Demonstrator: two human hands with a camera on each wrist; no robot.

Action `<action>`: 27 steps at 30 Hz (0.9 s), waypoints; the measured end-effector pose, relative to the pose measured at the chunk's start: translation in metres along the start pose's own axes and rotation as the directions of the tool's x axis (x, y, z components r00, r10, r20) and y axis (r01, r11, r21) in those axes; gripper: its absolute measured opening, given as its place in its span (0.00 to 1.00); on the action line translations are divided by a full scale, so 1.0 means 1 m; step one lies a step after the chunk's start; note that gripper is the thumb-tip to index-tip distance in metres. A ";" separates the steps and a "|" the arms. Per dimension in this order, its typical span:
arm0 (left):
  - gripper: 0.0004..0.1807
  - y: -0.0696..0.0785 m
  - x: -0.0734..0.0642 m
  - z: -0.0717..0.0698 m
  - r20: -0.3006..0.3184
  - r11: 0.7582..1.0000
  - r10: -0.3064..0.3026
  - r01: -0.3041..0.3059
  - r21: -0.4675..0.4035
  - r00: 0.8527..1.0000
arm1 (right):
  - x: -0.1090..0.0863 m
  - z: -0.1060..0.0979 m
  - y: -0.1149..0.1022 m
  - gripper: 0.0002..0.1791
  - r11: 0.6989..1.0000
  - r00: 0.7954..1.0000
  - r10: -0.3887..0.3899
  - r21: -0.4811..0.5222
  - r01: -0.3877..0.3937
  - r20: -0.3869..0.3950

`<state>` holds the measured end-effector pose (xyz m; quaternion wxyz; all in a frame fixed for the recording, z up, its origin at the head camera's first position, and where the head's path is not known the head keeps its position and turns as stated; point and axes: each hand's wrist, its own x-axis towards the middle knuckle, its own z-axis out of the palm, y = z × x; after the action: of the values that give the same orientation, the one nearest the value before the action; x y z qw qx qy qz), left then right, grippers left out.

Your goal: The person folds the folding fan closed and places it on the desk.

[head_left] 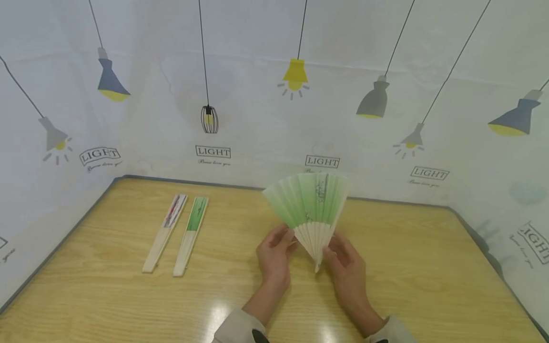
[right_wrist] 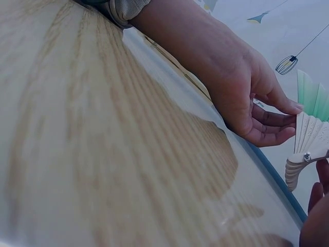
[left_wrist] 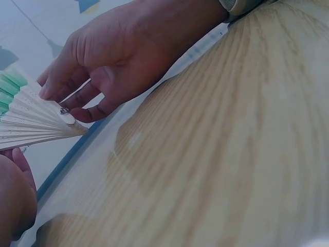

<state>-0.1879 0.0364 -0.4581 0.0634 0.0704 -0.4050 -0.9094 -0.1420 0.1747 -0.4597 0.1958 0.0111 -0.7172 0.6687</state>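
Observation:
A green paper folding fan (head_left: 309, 200) is spread partway, held upright above the table with its pale ribs meeting at the bottom. My left hand (head_left: 274, 252) pinches its left edge where the ribs meet the paper. On the opposite side, my right hand (head_left: 347, 267) grips the outer rib lower down, close to the pivot. The left wrist view shows the right hand (left_wrist: 118, 62) with fingertips at the rib by the metal rivet (left_wrist: 64, 110). In the right wrist view, thumb and fingers of the left hand (right_wrist: 247, 98) hold the edge rib; part of the fan is cut off.
Two folded fans lie side by side on the left of the wooden table (head_left: 107, 295): one with a purple and red pattern (head_left: 175, 212), one with green paper (head_left: 197, 214). A white cloth printed with lamps (head_left: 257, 124) stands around the table's back and sides.

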 end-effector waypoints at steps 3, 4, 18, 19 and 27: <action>0.08 0.000 0.000 -0.001 0.002 1.000 -0.005 0.005 0.003 1.000 | -0.001 0.001 0.000 0.25 1.000 1.000 -0.001 -0.004 0.001 0.007; 0.08 0.000 0.000 -0.001 0.003 1.000 -0.005 0.005 0.001 1.000 | -0.001 0.001 -0.001 0.25 1.000 1.000 -0.004 -0.001 0.004 0.012; 0.13 -0.001 0.001 -0.001 0.000 0.998 -0.014 0.014 0.054 1.000 | -0.003 -0.001 -0.003 0.24 1.000 0.993 -0.001 0.000 0.001 0.116; 0.14 -0.001 0.001 0.000 0.002 0.999 -0.011 0.011 0.053 1.000 | -0.003 -0.001 -0.003 0.24 1.000 0.993 -0.002 -0.002 0.002 0.118; 0.14 0.002 -0.001 0.001 0.008 0.998 0.000 -0.001 0.061 1.000 | -0.002 -0.001 -0.003 0.25 1.000 0.992 0.009 -0.004 -0.009 0.124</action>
<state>-0.1873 0.0362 -0.4560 0.0597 0.0684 -0.4326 -0.8970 -0.1387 0.1746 -0.4575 0.1478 0.0490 -0.7292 0.6664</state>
